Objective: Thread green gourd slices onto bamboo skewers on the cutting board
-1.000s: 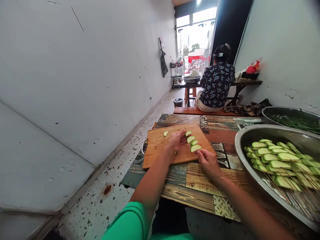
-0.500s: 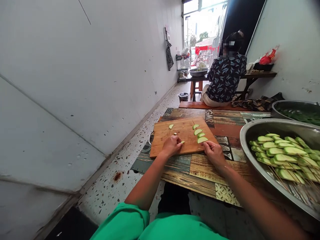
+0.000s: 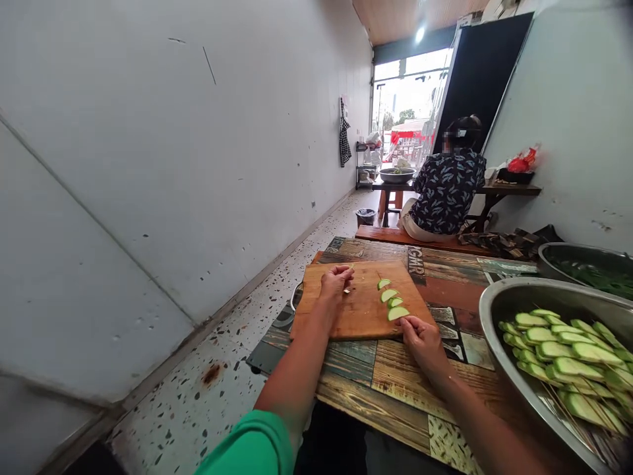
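A wooden cutting board [image 3: 363, 316] lies on the table before me. My right hand [image 3: 420, 336], at its near right corner, pinches the lower end of a skewer threaded with several half-round zucchini slices [image 3: 389, 295]. The thin tip of the stick shows beyond the farthest slice. Over the board's far left part, my left hand [image 3: 336, 282] is closed in a pinch. A pale green edge of a zucchini slice shows at its fingertips; the fingers hide most of it. A small scrap [image 3: 347, 291] lies on the board just below that hand.
At right, a large metal basin [image 3: 487, 300] holds many skewered zucchini slices [image 3: 568, 343]. Behind it stands another basin [image 3: 548, 254] with dark green contents. A person [image 3: 448, 191] sits facing away on a bench [image 3: 378, 234] beyond the table. A white wall [image 3: 222, 165] runs along the left.
My left hand has moved to the far left of the board, where a loose slice lay. My right hand still holds the skewer. The view has tilted up.
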`<action>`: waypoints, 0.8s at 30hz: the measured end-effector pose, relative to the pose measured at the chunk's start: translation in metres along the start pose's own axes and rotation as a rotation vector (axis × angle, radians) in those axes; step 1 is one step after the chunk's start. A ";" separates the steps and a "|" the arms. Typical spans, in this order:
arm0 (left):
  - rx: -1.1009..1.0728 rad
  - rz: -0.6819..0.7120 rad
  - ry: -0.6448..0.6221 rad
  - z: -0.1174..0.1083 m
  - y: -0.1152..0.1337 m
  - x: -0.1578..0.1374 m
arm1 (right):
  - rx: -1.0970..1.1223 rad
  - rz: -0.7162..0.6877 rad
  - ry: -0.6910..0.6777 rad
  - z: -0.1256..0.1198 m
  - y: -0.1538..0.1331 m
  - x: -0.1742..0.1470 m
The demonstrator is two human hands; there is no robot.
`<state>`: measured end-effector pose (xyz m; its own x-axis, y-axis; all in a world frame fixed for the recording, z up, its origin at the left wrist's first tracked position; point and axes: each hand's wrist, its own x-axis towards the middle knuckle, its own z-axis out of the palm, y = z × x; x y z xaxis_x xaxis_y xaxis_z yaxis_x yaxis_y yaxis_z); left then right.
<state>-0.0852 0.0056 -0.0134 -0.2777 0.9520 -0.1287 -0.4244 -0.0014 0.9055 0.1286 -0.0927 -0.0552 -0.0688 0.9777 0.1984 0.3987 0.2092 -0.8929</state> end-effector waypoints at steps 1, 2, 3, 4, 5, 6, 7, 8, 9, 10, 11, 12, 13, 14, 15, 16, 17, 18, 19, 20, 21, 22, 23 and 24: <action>0.007 -0.009 0.000 0.003 -0.003 0.001 | -0.012 0.006 0.006 -0.001 0.000 0.001; 0.015 -0.022 -0.009 0.006 -0.007 0.001 | -0.025 0.002 0.006 -0.002 0.000 0.002; 0.019 -0.034 -0.020 0.008 -0.010 0.001 | -0.039 -0.007 0.001 -0.002 0.000 0.002; 0.016 -0.044 -0.033 0.009 -0.013 0.000 | -0.053 -0.020 -0.006 -0.002 -0.001 0.002; 0.008 -0.052 -0.045 0.009 -0.015 -0.001 | -0.065 -0.034 -0.013 -0.002 -0.003 0.001; -0.001 -0.058 -0.054 0.009 -0.016 -0.002 | -0.073 -0.048 -0.022 -0.002 -0.004 0.001; -0.014 -0.066 -0.064 0.008 -0.016 -0.002 | -0.076 -0.060 -0.028 -0.002 -0.005 0.000; -0.031 -0.079 -0.073 0.007 -0.015 -0.003 | -0.078 -0.069 -0.036 -0.001 -0.006 -0.001; -0.049 -0.097 -0.076 0.006 -0.014 -0.003 | -0.077 -0.077 -0.046 -0.001 -0.007 -0.002; -0.072 -0.115 -0.076 0.004 -0.013 -0.004 | -0.076 -0.083 -0.054 0.000 -0.008 -0.002; -0.100 -0.136 -0.077 0.003 -0.011 -0.004 | -0.073 -0.092 -0.060 0.000 -0.008 -0.003; -0.133 -0.163 -0.083 0.001 -0.010 -0.005 | -0.071 -0.102 -0.063 0.001 -0.008 -0.003; -0.167 -0.192 -0.092 0.000 -0.009 -0.005 | -0.071 -0.114 -0.064 0.002 -0.008 -0.004; -0.200 -0.216 -0.101 -0.001 -0.008 -0.005 | -0.072 -0.126 -0.063 0.003 -0.008 -0.004; -0.229 -0.238 -0.114 -0.001 -0.008 -0.006 | -0.076 -0.138 -0.059 0.004 -0.008 -0.004; -0.249 -0.252 -0.125 -0.002 -0.008 -0.006 | -0.082 -0.146 -0.059 0.004 -0.008 -0.005; -0.259 -0.256 -0.128 -0.002 -0.009 -0.006 | -0.087 -0.152 -0.065 0.005 -0.008 -0.005; -0.259 -0.249 -0.124 -0.001 -0.009 -0.006 | -0.089 -0.155 -0.077 0.005 -0.008 -0.005; -0.253 -0.236 -0.122 -0.001 -0.010 -0.006 | -0.086 -0.156 -0.092 0.005 -0.008 -0.005; -0.240 -0.225 -0.122 0.000 -0.011 -0.006 | -0.080 -0.156 -0.106 0.005 -0.007 -0.005; -0.227 -0.219 -0.125 0.000 -0.012 -0.006 | -0.074 -0.154 -0.118 0.005 -0.007 -0.005; -0.218 -0.216 -0.128 0.001 -0.012 -0.006 | -0.071 -0.149 -0.125 0.004 -0.007 -0.004; -0.211 -0.217 -0.135 0.001 -0.013 -0.005 | -0.074 -0.140 -0.128 0.004 -0.006 -0.004; -0.206 -0.219 -0.143 0.001 -0.014 -0.005 | -0.078 -0.130 -0.130 0.004 -0.005 -0.003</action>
<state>-0.0774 0.0011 -0.0248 -0.0430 0.9697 -0.2404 -0.6302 0.1603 0.7597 0.1231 -0.0971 -0.0526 -0.2400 0.9377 0.2512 0.4480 0.3366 -0.8283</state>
